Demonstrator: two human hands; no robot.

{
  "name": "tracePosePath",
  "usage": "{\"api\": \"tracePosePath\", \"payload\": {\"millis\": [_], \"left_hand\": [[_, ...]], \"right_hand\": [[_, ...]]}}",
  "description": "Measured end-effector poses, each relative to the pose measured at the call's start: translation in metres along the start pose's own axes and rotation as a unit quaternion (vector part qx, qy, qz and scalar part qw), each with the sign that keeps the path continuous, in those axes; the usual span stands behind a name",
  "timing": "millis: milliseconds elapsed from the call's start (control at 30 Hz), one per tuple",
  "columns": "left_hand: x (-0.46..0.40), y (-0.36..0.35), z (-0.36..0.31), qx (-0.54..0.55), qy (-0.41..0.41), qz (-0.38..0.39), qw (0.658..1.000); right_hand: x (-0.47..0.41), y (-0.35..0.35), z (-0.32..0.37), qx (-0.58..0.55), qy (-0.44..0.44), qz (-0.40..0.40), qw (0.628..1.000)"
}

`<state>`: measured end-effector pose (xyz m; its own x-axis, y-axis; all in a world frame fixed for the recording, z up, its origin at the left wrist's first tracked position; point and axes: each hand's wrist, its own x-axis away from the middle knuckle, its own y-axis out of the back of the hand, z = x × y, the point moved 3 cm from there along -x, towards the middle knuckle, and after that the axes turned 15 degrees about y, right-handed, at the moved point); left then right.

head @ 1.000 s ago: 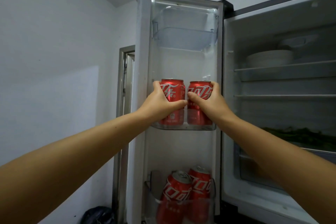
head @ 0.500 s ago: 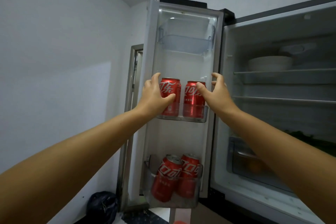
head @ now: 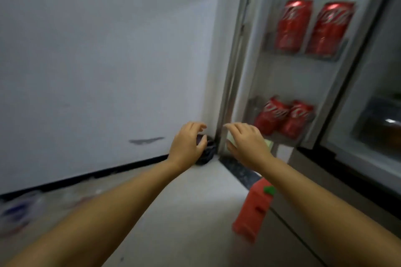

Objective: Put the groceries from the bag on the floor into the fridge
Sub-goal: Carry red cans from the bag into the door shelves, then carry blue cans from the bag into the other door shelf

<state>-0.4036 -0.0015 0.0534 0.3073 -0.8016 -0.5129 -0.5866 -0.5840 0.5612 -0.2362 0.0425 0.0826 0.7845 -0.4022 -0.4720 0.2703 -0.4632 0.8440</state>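
The view is blurred and tilted down toward the floor. My left hand (head: 188, 143) and my right hand (head: 247, 141) hang in the air with loosely spread fingers, holding nothing. Two red cola cans (head: 314, 27) stand on the middle shelf of the open fridge door (head: 288, 76). Two more red cans (head: 284, 118) lean in the lower door bin. A red carton with a green cap (head: 252, 210) stands on the floor below my right forearm. A dark bag (head: 207, 150) lies in the corner by the door, partly behind my left hand.
The white wall (head: 97, 60) with a black skirting runs along the left. Blurred plastic wrapping (head: 19, 212) lies on the floor at far left. The fridge's inside (head: 377, 128) shows dimly at right. The pale floor (head: 173, 212) lies between my arms.
Both hands have let go of the two cans on the middle door shelf and dropped lower. My view has swung down and left toward the floor.
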Motion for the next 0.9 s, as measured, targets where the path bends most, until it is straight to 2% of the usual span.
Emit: {"api": "tracePosePath", "payload": {"millis": [67,167,367,667,767,900], "left_hand": [[0.033,0.010,0.050,-0.029,0.061,0.016,0.998],[0.075,0.042,0.118,-0.101,0.107,0.036,0.988],[0.141,0.161,0.253,-0.223,0.204,0.058,0.952],[0.179,0.351,0.435,-0.285,0.330,0.042,0.899],[0.173,0.380,0.474,-0.285,0.354,0.038,0.890],[0.153,0.385,0.520,-0.272,0.375,0.048,0.885]], "right_hand": [[-0.004,-0.035,0.042,-0.025,0.037,0.035,0.998],[-0.021,-0.073,0.113,-0.059,0.105,0.082,0.989],[-0.089,-0.134,0.260,-0.150,0.230,0.149,0.950],[-0.218,-0.209,0.463,-0.233,0.252,0.210,0.915],[-0.247,-0.232,0.500,-0.241,0.256,0.232,0.907],[-0.297,-0.269,0.514,-0.240,0.255,0.247,0.904]]}}
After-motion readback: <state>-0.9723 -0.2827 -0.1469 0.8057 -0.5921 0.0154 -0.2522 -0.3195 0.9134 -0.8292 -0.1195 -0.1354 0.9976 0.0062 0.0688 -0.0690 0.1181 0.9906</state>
